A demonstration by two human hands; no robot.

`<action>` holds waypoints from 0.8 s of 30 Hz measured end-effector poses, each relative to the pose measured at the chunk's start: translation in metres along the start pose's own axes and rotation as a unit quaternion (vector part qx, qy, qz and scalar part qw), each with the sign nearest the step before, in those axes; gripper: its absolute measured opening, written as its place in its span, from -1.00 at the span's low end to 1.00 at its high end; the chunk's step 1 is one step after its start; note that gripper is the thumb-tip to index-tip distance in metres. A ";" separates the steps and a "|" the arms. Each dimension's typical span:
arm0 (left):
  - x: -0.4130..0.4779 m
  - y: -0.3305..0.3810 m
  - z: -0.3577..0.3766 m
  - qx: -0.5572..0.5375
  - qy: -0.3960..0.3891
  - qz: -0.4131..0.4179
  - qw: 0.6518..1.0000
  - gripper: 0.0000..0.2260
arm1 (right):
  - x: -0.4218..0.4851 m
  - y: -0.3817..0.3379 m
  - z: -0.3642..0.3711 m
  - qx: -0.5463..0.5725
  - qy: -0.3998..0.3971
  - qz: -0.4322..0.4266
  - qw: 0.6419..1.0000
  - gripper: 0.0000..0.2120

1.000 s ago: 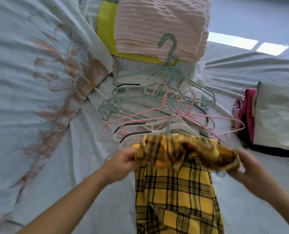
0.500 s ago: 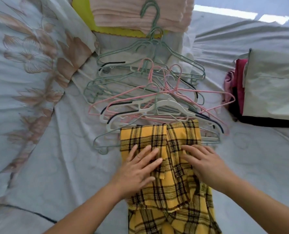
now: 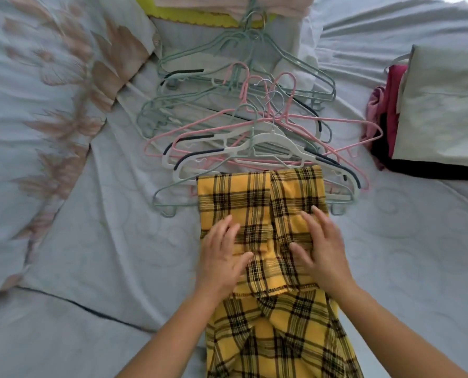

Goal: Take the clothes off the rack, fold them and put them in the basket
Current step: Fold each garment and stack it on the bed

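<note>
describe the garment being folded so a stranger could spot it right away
On the pale bedsheet, just below the pile of empty hangers, lies the plaid garment with both hands flat on it. It is the only bright yellow cloth with black checks.

The yellow plaid garment (image 3: 262, 203), checked in black and brown lines, lies flat under both hands, running lengthwise away from the person. Its far part is folded back over itself into a neat rectangle with two panels meeting along a central seam; the folded edge lies just beyond the fingertips. The left hand (image 3: 223, 257) presses flat on the left panel, the right hand (image 3: 323, 249) on the right. Nearer than the wrists, the cloth is looser and rumpled.
</note>
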State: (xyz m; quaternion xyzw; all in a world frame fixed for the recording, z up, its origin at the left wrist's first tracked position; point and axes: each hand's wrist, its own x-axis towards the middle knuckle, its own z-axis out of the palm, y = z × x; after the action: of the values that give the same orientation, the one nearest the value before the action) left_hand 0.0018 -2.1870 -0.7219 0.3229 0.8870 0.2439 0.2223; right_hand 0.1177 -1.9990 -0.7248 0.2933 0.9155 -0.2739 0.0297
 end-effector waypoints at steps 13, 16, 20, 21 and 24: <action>-0.167 0.008 0.025 -0.354 -0.233 -0.453 0.784 -0.36 | -0.161 0.035 -0.021 0.308 -0.269 0.394 0.823 -0.89; -0.180 0.011 0.000 -0.434 -0.252 -0.377 0.778 -0.10 | -0.157 0.027 -0.062 0.445 -0.320 0.420 0.723 -0.76; -0.156 0.018 -0.051 -0.660 -0.134 -0.356 0.647 -0.56 | -0.129 0.029 -0.098 0.593 -0.330 0.397 0.618 -0.31; -0.139 0.020 -0.065 -0.701 -0.114 -0.337 0.618 -0.54 | -0.111 0.027 -0.101 0.614 -0.320 0.399 0.601 -0.34; -0.072 0.010 -0.084 -0.787 -0.089 -0.262 0.552 -0.35 | -0.040 0.020 -0.102 0.704 -0.336 0.290 0.554 -0.53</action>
State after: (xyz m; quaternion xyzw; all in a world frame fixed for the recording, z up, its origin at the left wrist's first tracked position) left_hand 0.0103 -2.2537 -0.6332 -0.2074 0.3624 0.7452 0.5199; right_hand 0.1726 -1.9531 -0.6391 0.3572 0.2195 -0.8862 0.1971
